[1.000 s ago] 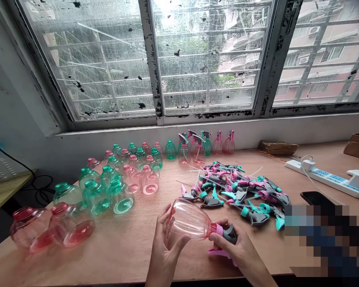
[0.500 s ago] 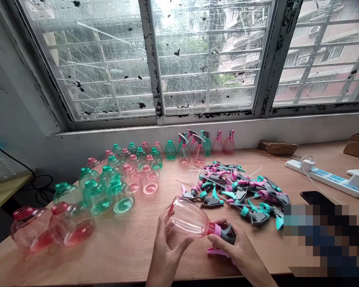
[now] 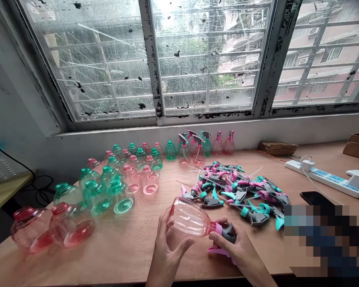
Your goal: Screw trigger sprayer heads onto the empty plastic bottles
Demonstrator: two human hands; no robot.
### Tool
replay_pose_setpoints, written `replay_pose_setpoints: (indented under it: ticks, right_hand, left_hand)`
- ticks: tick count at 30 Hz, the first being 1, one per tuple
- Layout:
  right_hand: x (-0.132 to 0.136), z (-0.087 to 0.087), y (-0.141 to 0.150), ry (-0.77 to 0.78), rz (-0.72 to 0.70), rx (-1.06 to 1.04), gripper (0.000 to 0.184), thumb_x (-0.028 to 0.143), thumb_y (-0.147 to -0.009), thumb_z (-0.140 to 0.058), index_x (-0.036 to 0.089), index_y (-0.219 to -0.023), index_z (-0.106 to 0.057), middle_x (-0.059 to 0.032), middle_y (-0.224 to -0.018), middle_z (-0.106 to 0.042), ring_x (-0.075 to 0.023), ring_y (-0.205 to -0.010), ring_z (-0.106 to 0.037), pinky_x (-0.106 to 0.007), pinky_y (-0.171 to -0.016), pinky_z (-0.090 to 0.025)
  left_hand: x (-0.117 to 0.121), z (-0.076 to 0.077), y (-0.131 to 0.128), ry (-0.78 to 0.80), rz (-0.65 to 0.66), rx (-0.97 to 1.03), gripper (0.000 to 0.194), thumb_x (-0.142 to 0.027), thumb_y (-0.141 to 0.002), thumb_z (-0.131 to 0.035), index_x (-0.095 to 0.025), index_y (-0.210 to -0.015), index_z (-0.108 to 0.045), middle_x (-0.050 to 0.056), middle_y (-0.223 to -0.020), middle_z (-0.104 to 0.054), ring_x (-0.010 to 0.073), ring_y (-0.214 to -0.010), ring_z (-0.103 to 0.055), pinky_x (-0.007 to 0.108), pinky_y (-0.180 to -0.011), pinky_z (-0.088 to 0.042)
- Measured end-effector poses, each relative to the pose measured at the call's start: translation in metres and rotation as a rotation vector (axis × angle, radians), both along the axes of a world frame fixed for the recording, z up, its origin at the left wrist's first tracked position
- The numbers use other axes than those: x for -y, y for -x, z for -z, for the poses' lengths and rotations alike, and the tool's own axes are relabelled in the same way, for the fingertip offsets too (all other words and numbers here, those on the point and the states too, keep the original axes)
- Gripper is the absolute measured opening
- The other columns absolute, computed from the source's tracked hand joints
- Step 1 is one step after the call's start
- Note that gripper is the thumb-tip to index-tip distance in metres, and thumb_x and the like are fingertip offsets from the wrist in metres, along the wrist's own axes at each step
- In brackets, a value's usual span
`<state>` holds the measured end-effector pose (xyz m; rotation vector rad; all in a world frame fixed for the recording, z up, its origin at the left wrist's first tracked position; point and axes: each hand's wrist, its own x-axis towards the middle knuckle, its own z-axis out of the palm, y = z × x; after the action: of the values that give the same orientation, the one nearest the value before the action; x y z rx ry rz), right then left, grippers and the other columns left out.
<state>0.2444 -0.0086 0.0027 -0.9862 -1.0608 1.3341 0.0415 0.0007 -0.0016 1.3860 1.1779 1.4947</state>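
A clear pink bottle [image 3: 191, 217] is held on its side above the front of the table, its neck pointing right. My left hand [image 3: 169, 243] wraps round the bottle's base end, thumb in front. At the neck, my right hand [image 3: 235, 243] grips a grey spray head with a pink collar [image 3: 218, 228] and a pink trigger [image 3: 219, 252]. The collar sits against the bottle's neck; how tightly it is screwed on I cannot tell. Just beyond the bottle lies a pile of loose spray heads [image 3: 239, 185] in grey, pink and teal.
Open green bottles [image 3: 95, 197] and pink bottles [image 3: 71, 225] stand in rows on the left. Several bottles with spray heads [image 3: 199, 151] stand by the wall. To the right are a power strip [image 3: 326, 177], a black phone [image 3: 320, 201] and a brown package [image 3: 278, 148].
The bottle has tilted and shifted very slightly between both hands. Each hand keeps its hold, and the other things stay where they were.
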Motion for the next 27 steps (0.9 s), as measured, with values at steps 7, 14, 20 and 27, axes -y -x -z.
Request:
replay_pose_setpoints:
  ticks: [7, 14, 20, 27]
  right_hand:
    - [0.0002, 0.0038, -0.0014, -0.028, 0.034, 0.03, 0.036, 0.044, -0.076, -0.086, 0.017, -0.089, -0.067, 0.002, -0.066, -0.066, -0.0158, -0.057, -0.063, -0.027, -0.055, -0.059]
    - [-0.0003, 0.0038, -0.0022, -0.008, 0.012, 0.004, 0.034, 0.042, -0.076, -0.087, 0.018, -0.09, -0.067, 0.0023, -0.072, -0.064, -0.0156, -0.065, -0.06, -0.031, -0.061, -0.063]
    - [0.0019, 0.0035, -0.0018, -0.011, -0.002, 0.015, 0.034, 0.042, -0.077, -0.086, 0.017, -0.092, -0.067, 0.0028, -0.073, -0.064, -0.0157, -0.064, -0.062, -0.032, -0.06, -0.063]
    - [-0.0024, 0.0091, -0.003, -0.055, 0.063, 0.002, 0.037, 0.046, -0.08, -0.083, 0.016, -0.09, -0.065, 0.0014, -0.062, -0.068, -0.0143, -0.057, -0.062, -0.026, -0.056, -0.056]
  left_hand:
    - [0.0002, -0.0061, 0.0013, -0.069, 0.01, 0.008, 0.069, -0.044, -0.075, -0.083, -0.031, -0.138, -0.056, 0.008, -0.154, -0.05, 0.0343, -0.141, -0.047, 0.046, -0.119, -0.036]
    - [0.0017, -0.0051, 0.0038, -0.015, 0.052, -0.071, 0.076, -0.041, -0.075, -0.084, -0.031, -0.142, -0.05, 0.008, -0.154, -0.051, 0.034, -0.142, -0.047, 0.048, -0.122, -0.032]
    - [0.0021, -0.0034, 0.0027, 0.014, 0.061, 0.091, 0.064, -0.047, -0.082, -0.077, -0.027, -0.137, -0.051, 0.011, -0.152, -0.052, 0.0334, -0.144, -0.045, 0.044, -0.119, -0.038]
    - [-0.0034, -0.002, 0.0097, -0.066, 0.053, -0.12, 0.061, -0.038, -0.086, -0.076, -0.033, -0.141, -0.053, 0.006, -0.152, -0.051, 0.0313, -0.14, -0.047, 0.044, -0.121, -0.031]
